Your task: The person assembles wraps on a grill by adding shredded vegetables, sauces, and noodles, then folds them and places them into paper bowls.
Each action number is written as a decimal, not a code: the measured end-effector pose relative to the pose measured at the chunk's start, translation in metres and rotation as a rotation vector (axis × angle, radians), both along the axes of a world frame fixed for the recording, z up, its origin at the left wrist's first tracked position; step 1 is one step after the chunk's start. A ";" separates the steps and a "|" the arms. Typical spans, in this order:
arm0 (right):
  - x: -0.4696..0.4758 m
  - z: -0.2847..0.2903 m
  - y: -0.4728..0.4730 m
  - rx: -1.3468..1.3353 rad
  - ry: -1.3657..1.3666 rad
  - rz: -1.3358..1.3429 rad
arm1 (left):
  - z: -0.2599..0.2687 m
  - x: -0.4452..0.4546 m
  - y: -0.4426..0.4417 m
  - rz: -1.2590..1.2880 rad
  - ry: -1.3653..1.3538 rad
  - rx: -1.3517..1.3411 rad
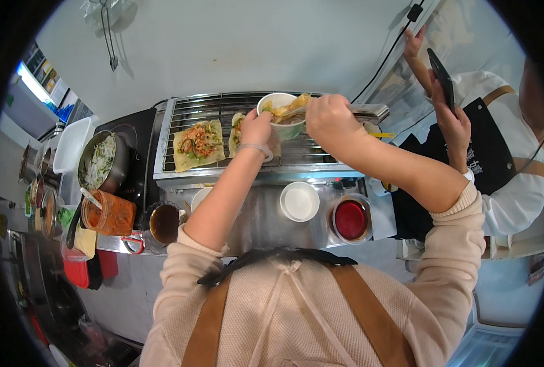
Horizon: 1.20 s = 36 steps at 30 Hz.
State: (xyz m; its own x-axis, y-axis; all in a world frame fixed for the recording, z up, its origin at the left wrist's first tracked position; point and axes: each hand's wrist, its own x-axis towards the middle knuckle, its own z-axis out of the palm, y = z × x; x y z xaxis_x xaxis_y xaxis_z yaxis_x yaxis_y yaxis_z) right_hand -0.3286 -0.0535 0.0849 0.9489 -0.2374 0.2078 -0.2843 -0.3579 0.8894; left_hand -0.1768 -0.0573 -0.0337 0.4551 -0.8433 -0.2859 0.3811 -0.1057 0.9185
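My left hand [256, 130] grips a white paper bowl [289, 134] by its left side, above the wire grill [299, 158]. Closed around a metal utensil [368, 111], my right hand [329, 117] is at the bowl's right rim. A folded, yellowish piece of food [290, 110] lies across the bowl's mouth, beside that hand. On the left of the grill rests a flat yellow sheet [180, 158] topped with shredded orange and green filling [200, 141]. A second topped sheet [233, 137] is partly hidden by my left hand and forearm.
Left stand a pot of shredded vegetables [98, 160], a tub of orange sauce [116, 213] and a bowl of brown liquid [164, 224]. Before me are a white bowl [299, 202] and a container of red liquid [351, 219]. At right, another person holds a phone [440, 78].
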 end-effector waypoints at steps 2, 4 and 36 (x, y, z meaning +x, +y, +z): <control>0.004 0.001 0.002 -0.003 0.061 -0.074 | 0.000 -0.002 0.007 0.034 0.108 -0.011; 0.006 0.008 0.000 0.096 -0.050 -0.084 | 0.005 -0.003 0.014 0.059 0.147 -0.012; -0.031 0.028 0.003 0.816 -0.241 -0.172 | 0.022 -0.018 0.042 -0.022 0.030 -0.194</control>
State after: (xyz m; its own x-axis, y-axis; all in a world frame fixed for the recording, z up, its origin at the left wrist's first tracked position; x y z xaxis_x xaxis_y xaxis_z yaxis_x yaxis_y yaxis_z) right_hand -0.3595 -0.0501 0.1129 0.8384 -0.5356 0.1009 -0.5403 -0.7928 0.2821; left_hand -0.1953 -0.0155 -0.0113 0.4297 -0.8936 -0.1300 0.4085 0.0639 0.9105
